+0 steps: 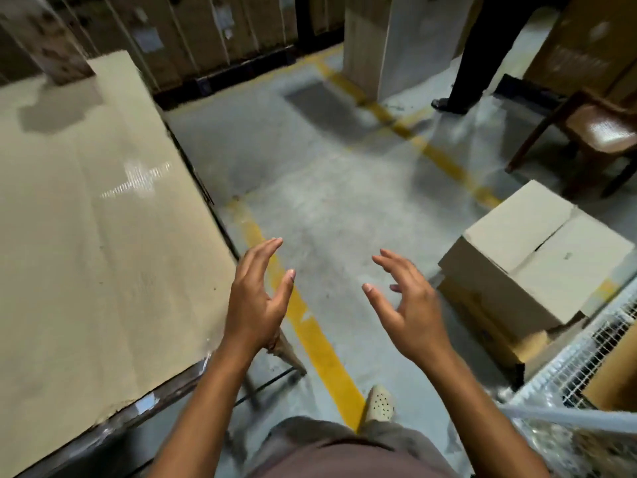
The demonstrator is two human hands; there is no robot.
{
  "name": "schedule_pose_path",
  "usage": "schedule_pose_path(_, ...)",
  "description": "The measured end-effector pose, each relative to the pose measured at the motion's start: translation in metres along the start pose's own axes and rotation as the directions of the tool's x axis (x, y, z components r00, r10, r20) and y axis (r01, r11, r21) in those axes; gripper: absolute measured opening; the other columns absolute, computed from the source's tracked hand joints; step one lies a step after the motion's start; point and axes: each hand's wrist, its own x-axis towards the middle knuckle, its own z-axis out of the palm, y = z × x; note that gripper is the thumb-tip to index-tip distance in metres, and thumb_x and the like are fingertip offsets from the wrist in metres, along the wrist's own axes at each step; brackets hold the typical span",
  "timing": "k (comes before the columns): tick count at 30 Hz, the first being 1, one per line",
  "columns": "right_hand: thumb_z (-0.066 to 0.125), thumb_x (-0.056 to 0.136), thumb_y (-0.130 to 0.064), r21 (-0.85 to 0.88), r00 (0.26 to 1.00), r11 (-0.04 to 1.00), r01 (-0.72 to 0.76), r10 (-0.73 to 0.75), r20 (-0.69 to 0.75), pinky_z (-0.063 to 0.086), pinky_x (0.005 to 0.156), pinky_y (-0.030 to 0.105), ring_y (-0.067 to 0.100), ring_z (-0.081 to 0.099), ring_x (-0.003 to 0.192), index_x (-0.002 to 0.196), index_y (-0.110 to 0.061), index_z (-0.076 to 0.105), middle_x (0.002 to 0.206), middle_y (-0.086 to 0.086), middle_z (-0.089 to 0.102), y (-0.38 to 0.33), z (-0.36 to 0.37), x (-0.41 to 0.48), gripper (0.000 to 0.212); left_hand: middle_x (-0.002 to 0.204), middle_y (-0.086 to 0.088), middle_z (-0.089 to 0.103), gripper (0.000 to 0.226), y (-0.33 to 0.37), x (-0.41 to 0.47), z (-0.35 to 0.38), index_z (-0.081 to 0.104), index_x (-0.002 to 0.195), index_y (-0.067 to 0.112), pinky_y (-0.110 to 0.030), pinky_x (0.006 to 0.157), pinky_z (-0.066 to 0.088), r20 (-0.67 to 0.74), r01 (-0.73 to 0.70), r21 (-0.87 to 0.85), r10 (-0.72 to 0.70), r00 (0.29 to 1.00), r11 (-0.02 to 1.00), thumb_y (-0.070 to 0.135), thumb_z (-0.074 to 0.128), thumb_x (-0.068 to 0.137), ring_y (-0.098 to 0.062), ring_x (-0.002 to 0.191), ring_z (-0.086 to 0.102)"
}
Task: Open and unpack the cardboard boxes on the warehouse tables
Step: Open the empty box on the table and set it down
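Note:
My left hand (258, 298) and my right hand (405, 305) hang in the air over the concrete floor, palms facing each other, fingers spread and loosely bent, holding nothing. A closed cardboard box (537, 260) sits on the floor to the right of my right hand, stacked on a flatter box (482, 326). A table covered with a flat cardboard sheet (103, 236) stands to the left of my left hand; no box lies on the part I see.
A yellow floor line (310, 326) runs under my hands. A white wire cage (586, 367) is at the lower right, a wooden chair (593, 132) at the right. Another person's leg (465, 81) and tall cartons (386, 46) stand at the back.

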Motion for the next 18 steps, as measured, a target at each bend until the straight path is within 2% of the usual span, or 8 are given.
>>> schedule_pose_path(2, 0.055, 0.091, -0.053, -0.007, 0.997, 0.999, 0.052, -0.052, 0.058, 0.052, 0.095, 0.049, 0.016, 0.050, 0.133, 0.133, -0.022, 0.060, 0.143, -0.003, 0.054, 0.010, -0.009, 0.043, 0.053, 0.134, -0.002, 0.057, 0.044, 0.013, 0.031, 0.019, 0.056, 0.134, 0.011, -0.026, 0.108, 0.039, -0.049, 0.000, -0.003, -0.001, 0.999, 1.000, 0.023, 0.061, 0.092, -0.016, 0.128, 0.051)
schedule_pose_path(5, 0.057, 0.091, -0.051, 0.012, 0.988, 0.995, 0.101, -0.101, 0.113, 0.053, 0.094, 0.049, 0.015, 0.051, 0.132, 0.132, -0.021, 0.061, 0.142, -0.003, 0.055, 0.020, -0.012, 0.104, 0.051, 0.135, -0.002, 0.056, 0.043, 0.022, 0.071, 0.039, 0.056, 0.134, 0.010, -0.035, 0.107, 0.042, -0.097, 0.019, -0.024, -0.021, 0.995, 1.000, 0.022, 0.061, 0.093, -0.016, 0.129, 0.050)
schedule_pose_path(7, 0.057, 0.091, -0.051, 0.050, 0.981, 0.990, 0.129, -0.135, 0.137, 0.053, 0.094, 0.048, 0.015, 0.052, 0.131, 0.132, -0.022, 0.061, 0.142, -0.004, 0.055, 0.025, -0.005, 0.146, 0.051, 0.134, -0.003, 0.057, 0.043, 0.015, 0.098, 0.044, 0.057, 0.133, 0.010, -0.037, 0.107, 0.042, -0.151, 0.036, -0.020, -0.039, 0.988, 0.999, 0.024, 0.059, 0.093, -0.017, 0.128, 0.051)
schedule_pose_path(14, 0.057, 0.090, -0.050, 0.105, 0.936, 0.968, 0.226, -0.246, 0.253, 0.053, 0.093, 0.048, 0.016, 0.053, 0.129, 0.132, -0.021, 0.061, 0.141, -0.002, 0.055, 0.036, 0.062, 0.300, 0.051, 0.132, -0.006, 0.059, 0.042, -0.067, 0.204, 0.046, 0.058, 0.133, 0.008, -0.049, 0.101, 0.046, -0.341, 0.181, 0.028, -0.161, 0.926, 0.983, 0.019, 0.060, 0.092, -0.022, 0.125, 0.054)
schedule_pose_path(18, 0.058, 0.090, -0.049, 0.129, 0.912, 0.960, 0.247, -0.275, 0.305, 0.055, 0.090, 0.044, 0.015, 0.056, 0.124, 0.130, -0.022, 0.062, 0.140, -0.003, 0.055, 0.030, 0.108, 0.396, 0.049, 0.130, -0.005, 0.059, 0.042, -0.113, 0.280, 0.037, 0.058, 0.133, 0.008, -0.049, 0.100, 0.047, -0.414, 0.244, 0.034, -0.208, 0.886, 0.969, 0.015, 0.061, 0.091, -0.023, 0.121, 0.056)
